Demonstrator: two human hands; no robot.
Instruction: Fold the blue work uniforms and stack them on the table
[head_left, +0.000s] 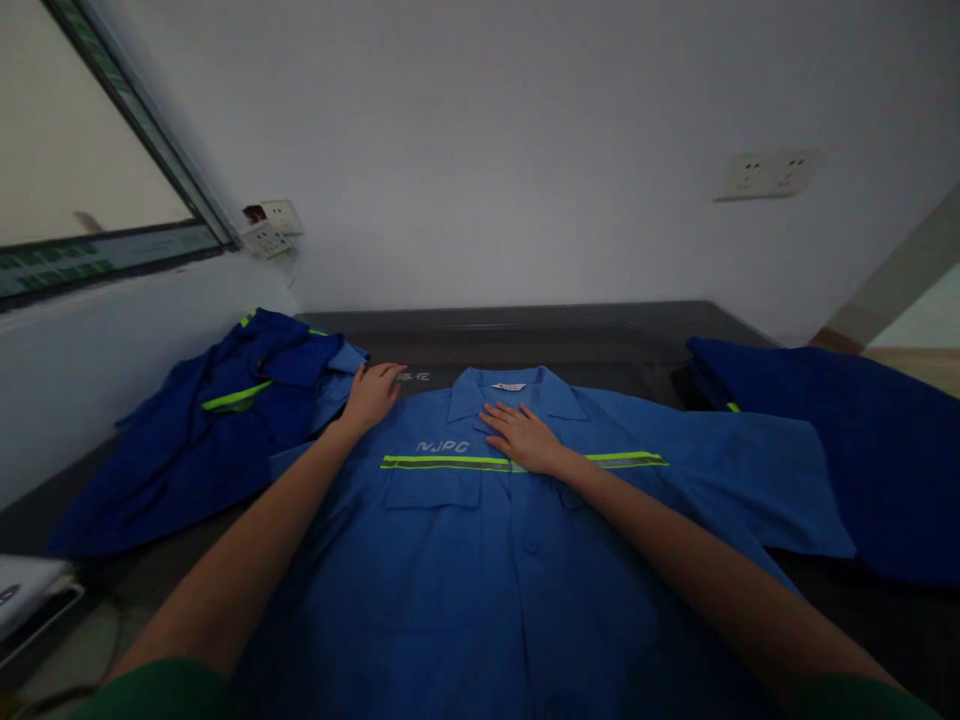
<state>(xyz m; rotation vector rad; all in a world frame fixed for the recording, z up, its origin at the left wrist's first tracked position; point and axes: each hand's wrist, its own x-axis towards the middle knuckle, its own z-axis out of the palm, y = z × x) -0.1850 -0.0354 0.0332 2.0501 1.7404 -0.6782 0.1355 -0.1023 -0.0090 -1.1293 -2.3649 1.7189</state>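
Blue shirt (480, 545), yellow-and-grey chest stripe (442, 462), darker blue garments (862, 450), green sleeves (159, 690), pale wall (510, 170)

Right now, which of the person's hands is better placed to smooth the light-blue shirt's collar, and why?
Probably the right hand: it rests on the light-blue shirt, just below the collar, while the left hand is farther off, beside the shoulder.

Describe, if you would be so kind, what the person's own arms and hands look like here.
A dark green sleeve shows on each side at the bottom edge, and the forearms beyond are bare. The left hand and right hand wear no gloves; no watch or bracelet shows.
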